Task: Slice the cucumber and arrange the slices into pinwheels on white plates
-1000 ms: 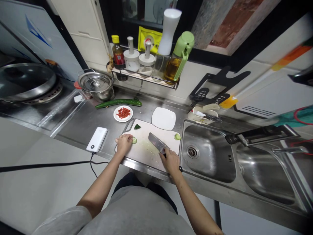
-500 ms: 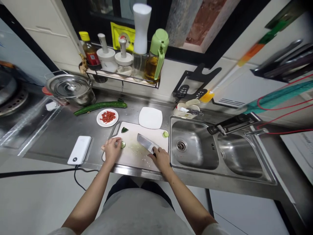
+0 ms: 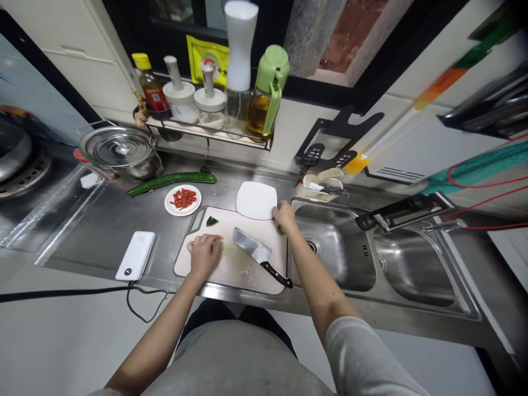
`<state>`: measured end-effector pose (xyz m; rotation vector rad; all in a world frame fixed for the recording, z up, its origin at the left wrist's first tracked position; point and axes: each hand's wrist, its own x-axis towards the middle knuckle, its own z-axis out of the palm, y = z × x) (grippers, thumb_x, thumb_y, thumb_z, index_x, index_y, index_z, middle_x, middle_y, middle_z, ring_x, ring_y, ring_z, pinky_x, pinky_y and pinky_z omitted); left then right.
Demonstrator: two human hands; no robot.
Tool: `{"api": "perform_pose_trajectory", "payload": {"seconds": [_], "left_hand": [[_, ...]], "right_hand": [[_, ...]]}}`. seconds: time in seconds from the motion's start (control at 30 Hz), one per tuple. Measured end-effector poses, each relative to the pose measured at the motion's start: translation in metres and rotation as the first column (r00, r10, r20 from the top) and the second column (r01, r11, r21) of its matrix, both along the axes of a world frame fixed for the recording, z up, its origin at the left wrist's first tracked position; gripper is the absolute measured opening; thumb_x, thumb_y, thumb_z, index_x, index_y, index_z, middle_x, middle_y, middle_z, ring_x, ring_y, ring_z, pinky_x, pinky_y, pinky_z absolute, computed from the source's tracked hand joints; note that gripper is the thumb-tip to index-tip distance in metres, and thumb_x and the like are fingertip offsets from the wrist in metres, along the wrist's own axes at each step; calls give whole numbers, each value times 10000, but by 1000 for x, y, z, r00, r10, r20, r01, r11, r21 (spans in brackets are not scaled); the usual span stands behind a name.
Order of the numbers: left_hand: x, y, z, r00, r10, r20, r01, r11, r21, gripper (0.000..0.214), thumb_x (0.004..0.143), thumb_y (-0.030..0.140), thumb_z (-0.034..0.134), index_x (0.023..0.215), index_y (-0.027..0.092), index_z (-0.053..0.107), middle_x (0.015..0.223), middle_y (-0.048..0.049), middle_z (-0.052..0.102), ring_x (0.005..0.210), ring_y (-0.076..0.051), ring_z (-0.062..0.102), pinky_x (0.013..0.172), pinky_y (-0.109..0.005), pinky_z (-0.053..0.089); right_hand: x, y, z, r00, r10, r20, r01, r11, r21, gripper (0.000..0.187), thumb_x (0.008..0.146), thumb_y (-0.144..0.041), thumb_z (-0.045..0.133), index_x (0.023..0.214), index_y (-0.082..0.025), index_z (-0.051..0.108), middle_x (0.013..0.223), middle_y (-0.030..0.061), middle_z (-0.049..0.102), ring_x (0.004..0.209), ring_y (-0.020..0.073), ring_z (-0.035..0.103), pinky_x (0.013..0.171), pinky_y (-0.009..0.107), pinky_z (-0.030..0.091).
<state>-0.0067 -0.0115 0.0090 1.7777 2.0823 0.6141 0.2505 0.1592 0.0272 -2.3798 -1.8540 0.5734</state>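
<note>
1. Both hands are at the counter (image 3: 99, 231): left hand (image 3: 204, 256) over the cutting board (image 3: 231, 216), right hand (image 3: 285, 216) farther out, at the plate (image 3: 256, 199).
2. Left hand: fingers bent, thumb and fingertips close together. Cannot tell whether anything is pinched between them.
3. Right hand: fingers bent, fingertips at the right edge of the plate. Cannot tell whether they pinch the rim.
4. Plate: flat on the counter, directly left of the right hand, beyond the left hand and to its right.
5. Cucumber slices (image 3: 281, 230): on the board, just below the right hand, partly hidden by it.
6. Knife (image 3: 249, 245): flat on the board, between the 2 hands, free of both; handle toward the body, tip pointing away.
7. Green piece (image 3: 212, 221): on the board, just beyond the left hand.
8. Saucer (image 3: 169, 205) of red pieces (image 3: 183, 198): beyond the left hand, to its left. Cucumber (image 3: 173, 180): farther out, behind it.
9. Sink (image 3: 346, 267): right of the right hand.
</note>
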Motion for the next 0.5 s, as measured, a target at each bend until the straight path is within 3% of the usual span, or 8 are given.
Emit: {"api": "perform_pose_trajectory", "payload": {"seconds": [0.07,0.13,0.2,0.27,0.4,0.5], "left_hand": [[16,0,2,992,-126,21,127,992,-8,226,877,324,509,1001,261,688,998,-66,665,969,-237,539,868,-408,271],[29,0,2,980,-192,49,193,981,-14,233,879,330,506,1019,274,683,1001,-62,658,966,-231,543,878,-411,282],[35,5,1,982,-176,74,179,984,-26,241,877,341,507,1032,271,678,1008,-67,649,970,-235,546,885,-415,302],[37,17,0,987,-124,105,128,991,-32,249,868,349,517,1043,260,670,1023,-71,639,988,-243,550,894,-416,332],[36,68,-5,973,-77,219,77,997,6,313,846,312,526,1128,211,617,1111,-89,590,1027,-223,564,920,-352,412],[40,116,-11,977,-16,211,26,999,-45,392,831,257,522,1214,180,557,1161,-120,561,1056,-231,569,954,-338,418]], "right_hand": [[-3,3,4,999,19,39,-20,1000,13,393,892,-272,470,1236,-84,491,1162,180,577,1018,236,553,828,301,386],[-4,-12,8,992,118,50,-118,993,6,298,874,-257,478,1127,-119,553,1105,153,602,970,222,559,774,286,385],[-4,-42,9,965,259,-24,-260,958,-124,198,839,-283,530,988,-167,589,957,89,638,857,192,570,693,262,371],[-4,-82,6,934,340,-108,-356,906,-229,220,794,-365,604,934,-197,582,885,46,634,784,175,561,628,250,344],[-7,-151,-5,914,387,-123,-405,891,-205,247,789,-400,617,934,-208,556,930,45,615,842,185,548,628,253,319],[-9,-175,-13,912,406,-58,-410,901,-144,207,804,-313,602,964,-193,547,999,65,591,904,195,531,699,269,334]]}}
